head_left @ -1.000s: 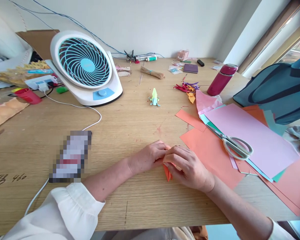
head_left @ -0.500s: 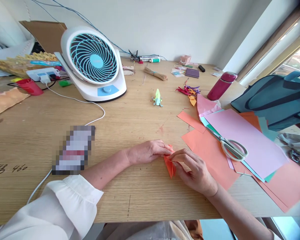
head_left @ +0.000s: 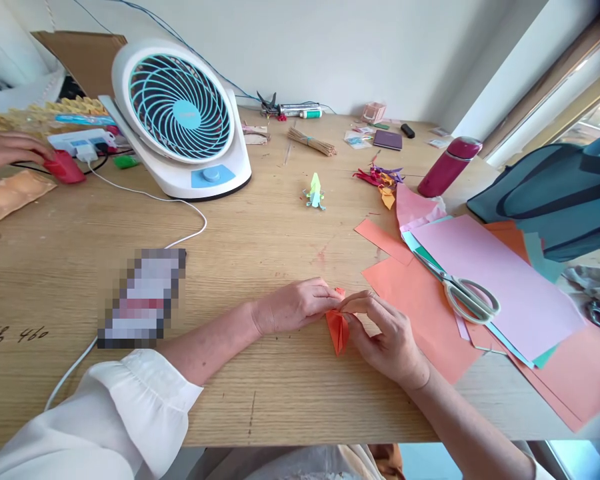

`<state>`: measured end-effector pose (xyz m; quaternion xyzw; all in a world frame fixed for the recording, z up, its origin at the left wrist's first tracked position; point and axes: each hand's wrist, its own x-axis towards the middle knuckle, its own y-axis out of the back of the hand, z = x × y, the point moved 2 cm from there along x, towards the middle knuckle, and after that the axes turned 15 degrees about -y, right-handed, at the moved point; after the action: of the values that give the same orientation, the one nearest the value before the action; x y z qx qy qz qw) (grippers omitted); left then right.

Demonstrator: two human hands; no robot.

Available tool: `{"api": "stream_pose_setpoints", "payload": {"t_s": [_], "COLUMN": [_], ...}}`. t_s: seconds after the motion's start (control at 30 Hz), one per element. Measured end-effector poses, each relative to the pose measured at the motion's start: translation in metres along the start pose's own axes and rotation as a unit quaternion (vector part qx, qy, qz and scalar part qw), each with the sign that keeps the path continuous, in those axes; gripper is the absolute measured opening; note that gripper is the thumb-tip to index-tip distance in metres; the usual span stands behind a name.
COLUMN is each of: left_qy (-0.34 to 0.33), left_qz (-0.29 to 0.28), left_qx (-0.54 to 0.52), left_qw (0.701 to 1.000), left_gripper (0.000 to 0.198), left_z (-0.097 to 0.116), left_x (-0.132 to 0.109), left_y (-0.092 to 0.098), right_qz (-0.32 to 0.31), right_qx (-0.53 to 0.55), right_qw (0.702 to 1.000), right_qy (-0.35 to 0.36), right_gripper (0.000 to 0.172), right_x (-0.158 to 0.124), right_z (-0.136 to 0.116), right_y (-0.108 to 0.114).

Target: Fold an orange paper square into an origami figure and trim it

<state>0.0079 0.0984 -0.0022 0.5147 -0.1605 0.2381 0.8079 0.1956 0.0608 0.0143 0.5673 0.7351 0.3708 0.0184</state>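
A small folded orange paper piece stands on the wooden table near its front edge. My left hand pinches its top from the left, fingers closed on the paper. My right hand pinches the same top from the right, thumb and fingers pressed together on it. The lower point of the fold sticks out below both hands.
Sheets of orange and pink paper with scissors lie to the right. A white desk fan, a blurred phone on a white cable, a small green paper figure, a red flask and a blue bag stand around. Another person's hand reaches in at far left.
The orange fold has come up more upright between my fingers. Another person's hand has come in at the far left by the red object.
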Motion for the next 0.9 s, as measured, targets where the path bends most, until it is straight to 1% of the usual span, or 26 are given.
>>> {"api": "stream_pose_setpoints", "payload": {"t_s": [0.17,0.3,0.4,0.5,0.57,0.7,0.8,0.9], "left_qy": [0.018,0.016,0.014,0.029,0.043,0.059,0.055,0.048], "left_qz": [0.022,0.023,0.023,0.023,0.018,0.008,0.011,0.007], "left_qx": [-0.032,-0.03,-0.03,-0.05,-0.074,-0.119,-0.12,-0.104], "left_qw": [0.999,0.999,0.999,0.998,0.996,0.991,0.991,0.993], "left_gripper": [0.031,0.029,0.03,0.032,0.029,0.023,0.024,0.02], "left_z": [-0.002,-0.006,-0.008,-0.011,-0.012,-0.016,-0.018,-0.018], "left_x": [-0.001,-0.001,0.0,0.002,0.003,0.004,0.002,0.001], "left_y": [0.001,0.001,0.001,0.003,0.005,0.01,0.011,0.009], "right_qz": [-0.024,-0.047,-0.049,-0.042,-0.03,0.014,0.037,0.039], "right_qx": [-0.021,-0.038,-0.043,-0.04,-0.027,-0.004,0.002,0.007], "right_qw": [0.999,0.998,0.998,0.998,0.999,0.998,0.996,0.995], "right_qy": [0.007,0.018,0.016,0.005,-0.011,-0.059,-0.084,-0.088], "right_gripper": [0.024,0.024,0.023,0.024,0.024,0.017,0.014,0.013], "right_x": [-0.004,-0.007,-0.009,-0.01,-0.01,-0.009,-0.008,-0.008], "right_z": [0.001,-0.002,-0.002,-0.001,0.001,0.005,0.006,0.007], "right_y": [0.0,0.002,0.002,0.001,0.001,0.003,0.004,0.003]}}
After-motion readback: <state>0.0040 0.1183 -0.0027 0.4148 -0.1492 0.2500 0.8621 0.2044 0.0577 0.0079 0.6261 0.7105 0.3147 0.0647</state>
